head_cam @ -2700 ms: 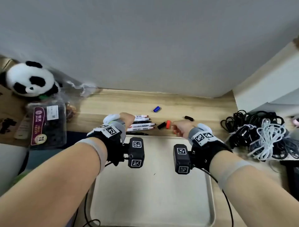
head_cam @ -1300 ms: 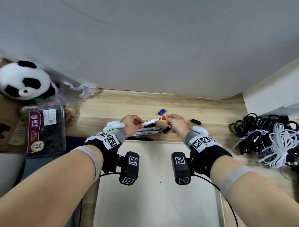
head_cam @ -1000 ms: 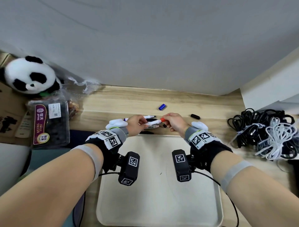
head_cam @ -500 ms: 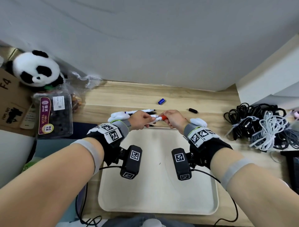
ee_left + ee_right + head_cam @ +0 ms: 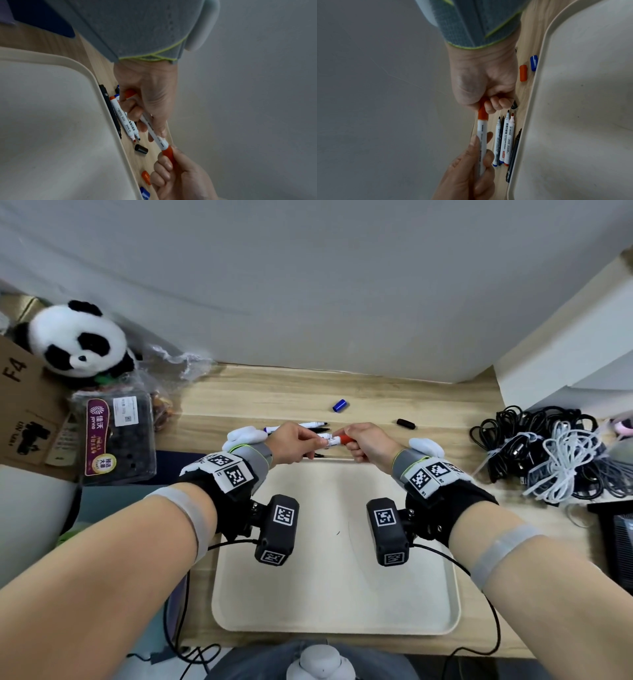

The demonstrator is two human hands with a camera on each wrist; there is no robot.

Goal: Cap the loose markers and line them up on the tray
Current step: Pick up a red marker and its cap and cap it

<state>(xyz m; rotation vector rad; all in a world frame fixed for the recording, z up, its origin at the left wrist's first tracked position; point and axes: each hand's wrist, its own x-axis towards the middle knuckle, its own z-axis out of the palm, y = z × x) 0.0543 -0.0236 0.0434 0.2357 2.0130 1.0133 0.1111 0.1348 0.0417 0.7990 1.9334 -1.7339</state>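
Observation:
My left hand (image 5: pixel 317 444) grips the white barrel of a red marker (image 5: pixel 331 441), held level just above the far rim of the cream tray (image 5: pixel 335 594). My right hand (image 5: pixel 354 446) pinches the red cap (image 5: pixel 346 438), which sits over the marker's tip (image 5: pixel 169 155). Several uncapped markers (image 5: pixel 505 139) lie side by side on the desk along the tray's far edge. Loose caps lie near them: a black one (image 5: pixel 141 148), an orange one (image 5: pixel 523 73) and a blue one (image 5: pixel 533 63). Nothing lies on the tray.
Farther back on the wooden desk are another blue cap (image 5: pixel 339 405) and black cap (image 5: pixel 406 423). A panda plush (image 5: pixel 78 340) and a fruit box (image 5: pixel 116 436) stand at the left. Tangled cables (image 5: pixel 555 453) fill the right side.
My right hand picked the red cap off the desk and my left lifted the marker. The two came together, and the cap now covers the tip.

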